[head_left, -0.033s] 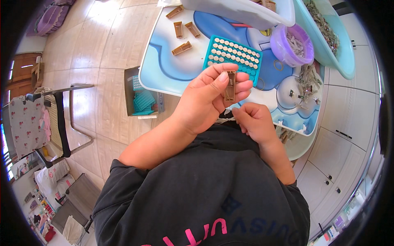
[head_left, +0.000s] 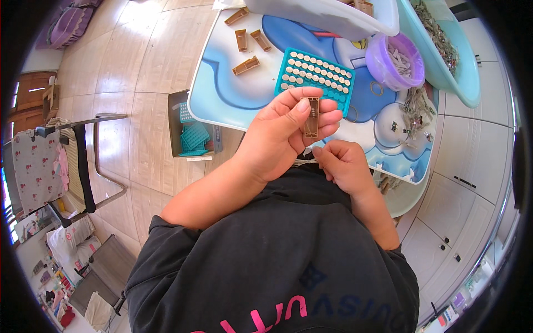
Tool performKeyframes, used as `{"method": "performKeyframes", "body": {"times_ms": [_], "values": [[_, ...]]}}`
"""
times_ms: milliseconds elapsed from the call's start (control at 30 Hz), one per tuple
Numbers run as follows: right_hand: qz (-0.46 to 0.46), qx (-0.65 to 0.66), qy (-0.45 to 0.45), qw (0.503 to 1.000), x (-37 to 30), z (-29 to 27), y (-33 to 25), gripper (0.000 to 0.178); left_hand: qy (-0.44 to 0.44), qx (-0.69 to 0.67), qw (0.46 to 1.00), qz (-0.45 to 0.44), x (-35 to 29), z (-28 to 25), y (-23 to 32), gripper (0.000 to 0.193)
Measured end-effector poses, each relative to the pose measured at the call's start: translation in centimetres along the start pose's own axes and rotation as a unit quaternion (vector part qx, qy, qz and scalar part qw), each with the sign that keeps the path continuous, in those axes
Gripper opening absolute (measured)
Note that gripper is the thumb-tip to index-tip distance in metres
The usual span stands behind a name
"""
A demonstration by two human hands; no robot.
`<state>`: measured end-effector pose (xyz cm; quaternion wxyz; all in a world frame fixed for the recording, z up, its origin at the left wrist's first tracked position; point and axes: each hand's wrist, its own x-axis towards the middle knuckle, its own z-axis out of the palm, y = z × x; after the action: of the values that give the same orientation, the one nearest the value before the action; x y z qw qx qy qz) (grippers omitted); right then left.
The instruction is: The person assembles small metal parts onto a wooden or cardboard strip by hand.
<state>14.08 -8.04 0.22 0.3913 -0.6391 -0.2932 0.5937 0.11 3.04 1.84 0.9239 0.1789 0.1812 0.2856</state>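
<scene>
Between its thumb and fingers my left hand (head_left: 277, 127) holds a small brown oblong casing (head_left: 311, 129), hollow side up, with a small coil-like part inside. Just to the right and lower, my right hand (head_left: 345, 161) is closed, fingertips pinched together. What the pinch holds, if anything, I cannot make out; some thin pale strands (head_left: 302, 161) show near it at my lap. Beyond my left hand lies a teal tray (head_left: 342, 105) with rows of round white pieces (head_left: 316, 69), partly hidden by my fingers. Several similar brown casings (head_left: 246, 65) lie at the table's far left.
A purple bowl (head_left: 383, 77) of pale grey pieces and a light-blue tub (head_left: 466, 83) of wired parts stand at right. Loose wired parts (head_left: 413, 130) lie on the patterned table (head_left: 222, 108). A white bin (head_left: 327, 19) is at the back; a box (head_left: 176, 130) of teal trays sits left.
Almost nothing differs; my left hand with the brown casing and my right hand have shifted very slightly.
</scene>
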Motion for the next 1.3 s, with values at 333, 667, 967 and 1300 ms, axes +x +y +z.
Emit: {"method": "performKeyframes", "body": {"times_ms": [333,667,967,1300], "values": [[-0.443,-0.359,0.207,0.795,-0.7,0.3,-2.0,0.019,0.058,0.041,0.996,-0.054,-0.3,-0.6,-1.0,0.025],[-0.488,-0.472,0.176,0.713,1.6,0.9,-1.0,0.021,0.107,0.079,0.987,-0.089,-0.2,-1.0,-1.4,0.026],[-0.369,-0.367,0.279,0.807,3.0,-1.2,-2.5,0.021,0.109,0.017,0.990,-0.093,0.0,-2.3,-0.8,0.028],[-0.404,-0.489,0.245,0.733,5.1,-3.4,-0.8,0.019,0.133,0.026,0.983,-0.126,0.4,-3.1,-0.6,0.025]]}}
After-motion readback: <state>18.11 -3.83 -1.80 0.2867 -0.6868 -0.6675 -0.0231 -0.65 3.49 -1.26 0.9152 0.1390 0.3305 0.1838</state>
